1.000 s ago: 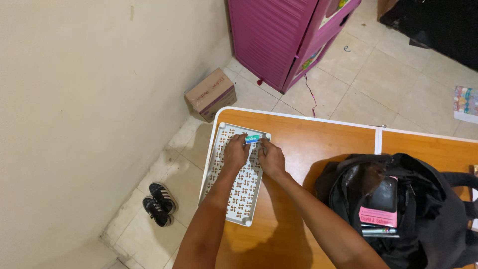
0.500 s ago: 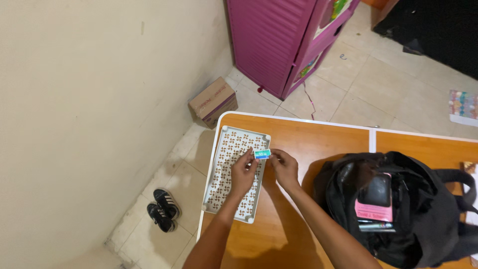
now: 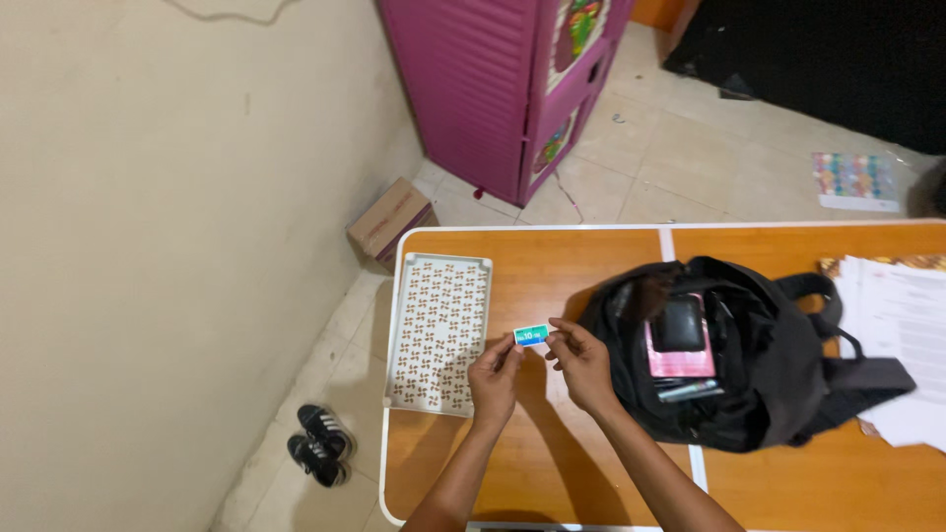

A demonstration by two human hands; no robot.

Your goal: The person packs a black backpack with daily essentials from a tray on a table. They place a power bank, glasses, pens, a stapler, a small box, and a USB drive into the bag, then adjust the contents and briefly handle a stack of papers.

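Observation:
A small green and blue box is pinched between the fingertips of both hands above the orange table. My left hand grips its left end and my right hand its right end. Just left of the hands lies a white patterned tray, with nothing on it. An open black backpack sits right of my right hand, showing a pink item and a black pouch inside.
White papers lie at the table's right edge. On the floor are a cardboard box, a pair of black shoes, a magenta cabinet and a colourful sheet. A cream wall runs along the left.
Both hands have lifted the small box off the tray's far end and drawn it back and to the right, over the bare table beside the tray.

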